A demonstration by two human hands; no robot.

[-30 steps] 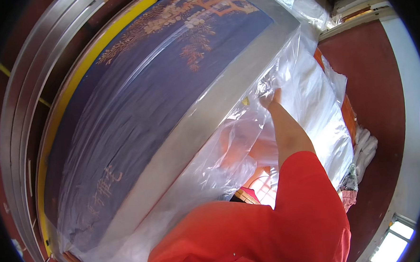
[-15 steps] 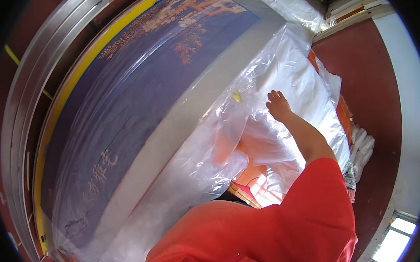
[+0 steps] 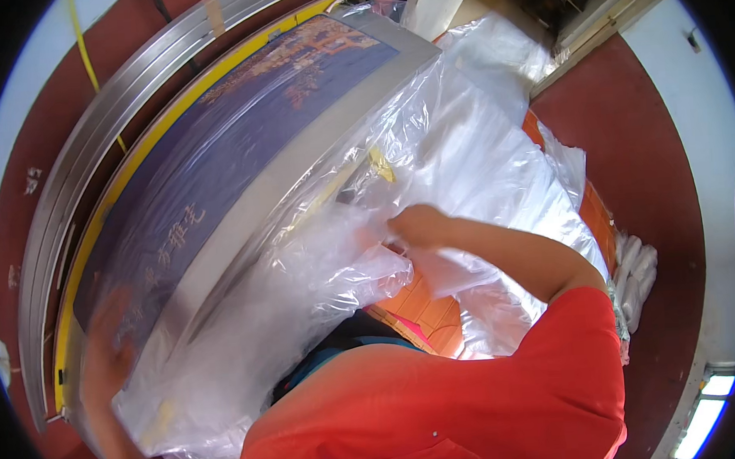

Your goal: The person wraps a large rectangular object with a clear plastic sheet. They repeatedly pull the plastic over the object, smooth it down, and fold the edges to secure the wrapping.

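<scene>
A long panel with a blue-purple picture of orange-brown branches, pale lettering and a grey border slants across the left half, partly under clear plastic film. Loose film bunches along its near edge. My right hand is closed at the edge of this film, right of the panel, with the fingertips partly hidden. Over the panel's lower left end is my left hand, close to the picture; motion smears its fingers. A small yellow piece shows among the folds near my right hand.
Silvery metal rails run beyond the panel's yellow edge. More plastic sheeting covers an orange surface on the right. White rolled bundles lie at the far right, near a dark red and white wall.
My right hand has moved left and nearer to me, from above the sheeting to the film's edge, and has closed. My left hand has come up over the panel's lower end. The view has shifted.
</scene>
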